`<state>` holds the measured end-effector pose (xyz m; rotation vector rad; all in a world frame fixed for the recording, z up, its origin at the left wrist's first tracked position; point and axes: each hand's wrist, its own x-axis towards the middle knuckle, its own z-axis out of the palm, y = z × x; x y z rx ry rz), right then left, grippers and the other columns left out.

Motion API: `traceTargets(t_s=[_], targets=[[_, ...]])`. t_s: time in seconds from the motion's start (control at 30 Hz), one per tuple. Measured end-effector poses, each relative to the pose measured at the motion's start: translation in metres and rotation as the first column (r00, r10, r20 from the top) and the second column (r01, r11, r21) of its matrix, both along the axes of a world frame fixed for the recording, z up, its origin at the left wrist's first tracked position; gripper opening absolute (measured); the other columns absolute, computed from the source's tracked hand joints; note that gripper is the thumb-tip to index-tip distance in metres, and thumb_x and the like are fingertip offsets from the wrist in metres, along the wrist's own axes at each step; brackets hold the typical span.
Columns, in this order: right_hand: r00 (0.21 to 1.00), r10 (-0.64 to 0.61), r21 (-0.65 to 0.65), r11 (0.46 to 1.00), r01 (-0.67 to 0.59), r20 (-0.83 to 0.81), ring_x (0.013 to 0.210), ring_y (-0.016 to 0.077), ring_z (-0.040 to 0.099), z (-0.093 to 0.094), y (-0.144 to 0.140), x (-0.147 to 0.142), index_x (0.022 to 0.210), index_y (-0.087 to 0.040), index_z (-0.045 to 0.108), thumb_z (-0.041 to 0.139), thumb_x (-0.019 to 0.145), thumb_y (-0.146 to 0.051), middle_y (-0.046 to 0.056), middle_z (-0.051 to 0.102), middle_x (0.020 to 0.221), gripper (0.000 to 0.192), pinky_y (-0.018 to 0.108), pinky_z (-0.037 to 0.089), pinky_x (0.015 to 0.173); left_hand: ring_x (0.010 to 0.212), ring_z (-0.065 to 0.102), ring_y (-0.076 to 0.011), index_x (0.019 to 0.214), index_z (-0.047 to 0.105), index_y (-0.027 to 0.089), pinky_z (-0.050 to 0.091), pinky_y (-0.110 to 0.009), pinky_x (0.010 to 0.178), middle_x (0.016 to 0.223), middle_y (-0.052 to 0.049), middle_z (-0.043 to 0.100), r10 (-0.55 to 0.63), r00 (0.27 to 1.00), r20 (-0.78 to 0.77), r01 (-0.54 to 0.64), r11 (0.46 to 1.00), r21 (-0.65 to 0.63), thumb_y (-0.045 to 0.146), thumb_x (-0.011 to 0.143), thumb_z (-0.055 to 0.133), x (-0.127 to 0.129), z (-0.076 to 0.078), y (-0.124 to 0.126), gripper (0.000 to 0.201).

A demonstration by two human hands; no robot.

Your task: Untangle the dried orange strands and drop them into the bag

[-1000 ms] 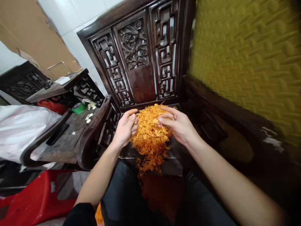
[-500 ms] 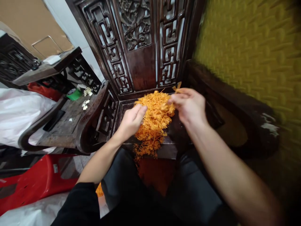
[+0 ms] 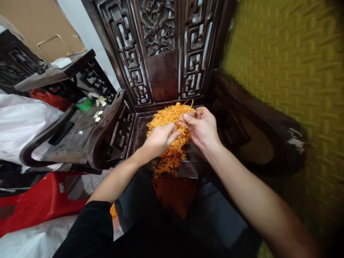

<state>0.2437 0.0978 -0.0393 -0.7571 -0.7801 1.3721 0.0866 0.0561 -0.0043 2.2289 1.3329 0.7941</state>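
My right hand [image 3: 202, 127] pinches an orange strand [image 3: 183, 126], likely steadying it; whether my left hand [image 3: 160, 138] grips (on-screen), I can't tell.

Seemingly a home's sitting area (a carved wooden armchair [image 3: 164, 77] and red plastic seat [image 3: 51, 197] suggest it).

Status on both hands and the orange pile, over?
Right hand pinching orange strand. Left hand over orange stringy pile, grip unclear, hiding part of it.
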Motion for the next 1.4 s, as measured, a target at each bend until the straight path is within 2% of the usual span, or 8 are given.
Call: traceTargets(t_s=[0.2,0.4,0.67,0.83,0.97,1.1,1.23,1.4], targets=[[0.962,-0.274,-0.036,0.961,0.273,-0.026,0.071,0.0142,0.068,-0.008,0.036,0.043,0.080,-0.025,0.032,0.080,0.062,-0.020,-0.006,0.059,0.073,0.052,0.029,0.058,0.067,0.063,0.054,-0.0126,0.076,0.049,0.021,0.039,-0.027,0.064,0.070,-0.001,0.062,-0.195,0.967,0.165,0.212,0.973,-0.090,0.032,0.102,0.048,0.000,0.026,-0.027,0.028],[0.995,0.070,0.130,0.988,-0.078,0.070,0.096,0.0207,0.071,0.008,0.018,0.031,0.083,-0.026,0.046,0.088,0.062,-0.036,-0.002,0.069,0.086,0.048,0.040,0.057,0.088,0.084,0.069,-0.0170,0.090,0.051,0.021,0.050,-0.031,0.083,0.086,-0.004,0.071,0.041,0.901,0.431,-0.016,0.998,-0.062,0.030,0.093,0.064,-0.015,0.013,-0.002,0.016],[0.961,0.270,0.194,0.941,-0.278,0.069,0.114,0.0260,0.069,0.013,-0.009,-0.001,0.092,-0.029,0.051,0.087,0.065,-0.049,0.000,0.072,0.095,0.049,0.050,0.056,0.097,0.103,0.069,-0.0245,0.139,0.050,0.017,0.052,-0.041,0.099,0.117,-0.012,0.071,-0.067,0.996,0.057,0.062,0.994,0.088,0.038,0.094,0.066,-0.012,-0.003,0.010,0.052],[0.953,0.287,0.235,0.924,-0.303,0.100,0.126,0.0254,0.064,0.012,-0.010,-0.003,0.114,-0.032,0.056,0.082,0.073,-0.047,0.002,0.072,0.114,0.051,0.048,0.057,0.099,0.106,0.070,-0.0282,0.135,0.053,0.017,0.054,-0.041,0.092,0.123,-0.015,0.070,-0.060,0.997,-0.059,0.070,0.979,0.192,0.041,0.097,0.060,-0.003,-0.019,0.015,0.045],[0.960,-0.094,0.367,0.930,-0.010,0.265,0.121,0.0243,0.063,0.006,-0.005,-0.001,0.119,-0.031,0.058,0.081,0.076,-0.048,0.006,0.065,0.131,0.052,0.044,0.055,0.100,0.090,0.070,-0.0237,0.119,0.058,0.018,0.053,-0.037,0.084,0.102,-0.010,0.072,0.066,0.997,-0.043,-0.056,0.978,0.203,0.035,0.100,0.054,-0.003,-0.017,0.018,0.026],[0.764,-0.487,0.545,0.811,0.213,0.425,0.095,0.0235,0.067,0.002,-0.009,0.003,0.094,-0.024,0.063,0.086,0.074,-0.041,0.006,0.067,0.099,0.034,0.042,0.056,0.091,0.091,0.069,-0.0251,0.114,0.057,0.018,0.051,-0.039,0.086,0.104,-0.013,0.072,0.220,0.975,0.039,-0.223,0.949,0.223,0.039,0.099,0.056,-0.010,-0.011,0.019,0.026],[0.777,-0.322,0.480,0.877,0.029,0.541,0.086,0.0206,0.067,0.002,-0.017,-0.005,0.107,-0.022,0.067,0.082,0.079,-0.037,0.003,0.069,0.090,0.035,0.042,0.057,0.088,0.099,0.071,-0.0260,0.120,0.055,0.019,0.052,-0.038,0.087,0.114,-0.014,0.072,0.201,0.976,-0.088,-0.177,0.959,0.223,0.025,0.098,0.056,-0.009,-0.011,0.013,0.023],[0.926,-0.072,0.288,0.957,-0.041,0.370,0.089,0.0203,0.072,0.003,-0.013,-0.013,0.100,-0.022,0.073,0.087,0.071,-0.035,0.005,0.075,0.101,0.034,0.040,0.060,0.088,0.102,0.072,-0.0274,0.125,0.055,0.019,0.054,-0.038,0.088,0.118,-0.013,0.072,0.134,0.975,-0.175,-0.101,0.977,0.188,0.032,0.098,0.058,-0.005,-0.011,0.007,0.030]])
